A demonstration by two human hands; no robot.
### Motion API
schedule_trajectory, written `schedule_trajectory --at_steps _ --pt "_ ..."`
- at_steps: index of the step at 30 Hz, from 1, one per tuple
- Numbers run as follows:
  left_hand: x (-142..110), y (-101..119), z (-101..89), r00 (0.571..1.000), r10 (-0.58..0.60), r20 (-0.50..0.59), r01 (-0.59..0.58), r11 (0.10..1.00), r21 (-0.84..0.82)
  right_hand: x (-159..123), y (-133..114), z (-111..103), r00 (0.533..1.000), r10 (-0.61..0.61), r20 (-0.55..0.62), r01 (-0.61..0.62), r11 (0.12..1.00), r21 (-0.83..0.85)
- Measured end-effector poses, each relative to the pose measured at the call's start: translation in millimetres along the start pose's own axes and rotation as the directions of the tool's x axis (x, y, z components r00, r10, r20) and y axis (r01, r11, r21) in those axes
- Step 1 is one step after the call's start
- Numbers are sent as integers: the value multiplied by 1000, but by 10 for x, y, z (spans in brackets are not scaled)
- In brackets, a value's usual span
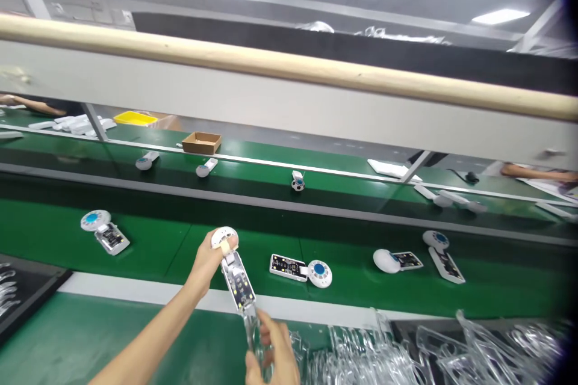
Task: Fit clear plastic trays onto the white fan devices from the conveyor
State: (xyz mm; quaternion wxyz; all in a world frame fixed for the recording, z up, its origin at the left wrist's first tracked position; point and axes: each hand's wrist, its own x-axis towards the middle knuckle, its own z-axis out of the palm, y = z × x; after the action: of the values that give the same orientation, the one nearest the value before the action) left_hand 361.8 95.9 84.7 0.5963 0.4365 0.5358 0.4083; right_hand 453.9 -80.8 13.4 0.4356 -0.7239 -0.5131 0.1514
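My left hand (203,267) is closed around the round head of a white device with an exposed circuit board (239,283), thumb on top near the neck. The device's rectangular body slants down to the right, its dark board with small yellow parts facing up. Below its lower end, my right hand (280,352) is closed on a clear plastic piece (251,328). That piece reaches the device's end; whether it is fastened there I cannot tell. A similar white device (289,267) lies on the green belt just right of my hands.
More white devices (112,239) lie along the green belt (171,228). Clear plastic pieces (361,355) are heaped at the lower right. A black tray (34,307) stands at left. Across the line are a brown box (201,143), a yellow tray (135,118) and other people's arms (537,172).
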Motion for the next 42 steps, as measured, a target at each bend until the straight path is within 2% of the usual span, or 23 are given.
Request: schedule_trajectory --at_steps 3,8,13,16,19,21,23,25,27,29,31,33,35,38,40,42 --pt "-320 123 19 999 12 44 -11 1000 -19 236 -226 -127 985 -146 -91 133 982 -133" --pt "-680 193 94 990 -10 139 14 1000 -27 332 -430 -165 969 -246 -26 223 914 -339" --pt "-815 294 73 994 -19 111 26 998 -61 196 -341 -93 971 -239 -2 216 881 -421" --pt "-886 371 31 993 -60 104 74 989 -127 140 -277 -68 990 -134 44 140 894 -426" --pt "-980 328 18 990 -50 130 82 964 -254 138 -265 -106 995 -50 86 82 905 -419" --pt "-1043 222 27 980 -57 190 124 924 -361 142 -281 -158 993 -92 80 117 897 -425" --pt "-1098 93 38 956 -120 268 222 893 -393 132 -309 -203 983 -163 85 183 887 -423" --pt "-1139 -19 41 943 -193 272 285 890 -357 118 -344 -225 973 -211 92 230 905 -359" --pt "-1165 -108 30 966 -193 169 239 920 -311 130 -390 -222 983 -182 37 186 969 -163" --pt "-1171 -192 4 993 -107 41 114 962 -249 189 -447 -212 997 12 -78 -3 993 116" --pt "-1158 -293 -35 999 11 -51 -19 986 -165 278 -511 -210 960 257 -107 -207 916 345" --pt "-1137 -411 -81 990 108 -88 -114 991 -72 356 -570 -216 923 378 -76 -308 841 445" --pt "-1127 -524 -121 984 146 -98 -149 989 -21 392 -614 -220 927 368 -68 -296 831 470" --pt "-1153 -616 -135 984 132 -118 -137 990 -40 385 -638 -205 943 322 -90 -254 865 433" --pt "-1156 -597 -109 988 91 -126 -102 991 -83 387 -616 -193 953 295 -63 -252 894 370" --pt "-1072 -520 -89 997 -7 -75 -2 993 -119 410 -555 -209 966 257 6 -250 935 251"
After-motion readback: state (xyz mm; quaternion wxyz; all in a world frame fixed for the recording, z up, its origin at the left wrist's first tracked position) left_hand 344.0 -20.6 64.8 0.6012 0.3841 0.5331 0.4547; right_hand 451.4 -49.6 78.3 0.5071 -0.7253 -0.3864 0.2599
